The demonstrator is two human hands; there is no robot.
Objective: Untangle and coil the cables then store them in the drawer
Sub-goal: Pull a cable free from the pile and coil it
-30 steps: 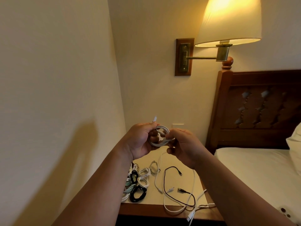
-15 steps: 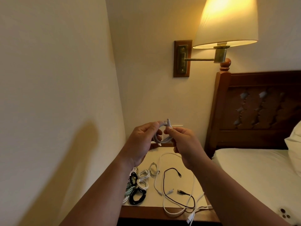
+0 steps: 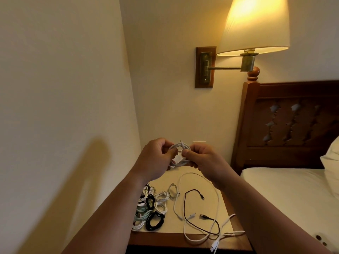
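A small coil of white cable [image 3: 178, 154] is held up in the air above the nightstand [image 3: 190, 241]. My left hand [image 3: 156, 158] grips its left side and my right hand [image 3: 203, 160] pinches its right side, with a plug end poking up between the thumbs. Below, several coiled white, black and teal cables [image 3: 150, 208] lie bunched on the left of the tabletop. A loose black cable [image 3: 198, 217] and loose white cables [image 3: 211, 204] lie spread on its right half. The drawer is not in view.
A wall stands close on the left. The lit wall lamp [image 3: 253, 26] hangs above on a brass arm. A wooden headboard [image 3: 293, 125] and the white bed [image 3: 286, 187] lie to the right of the nightstand, with a pillow at the far right.
Both hands stay on the white coil; the plug end has been turned and now points up between them. The view has tilted slightly.
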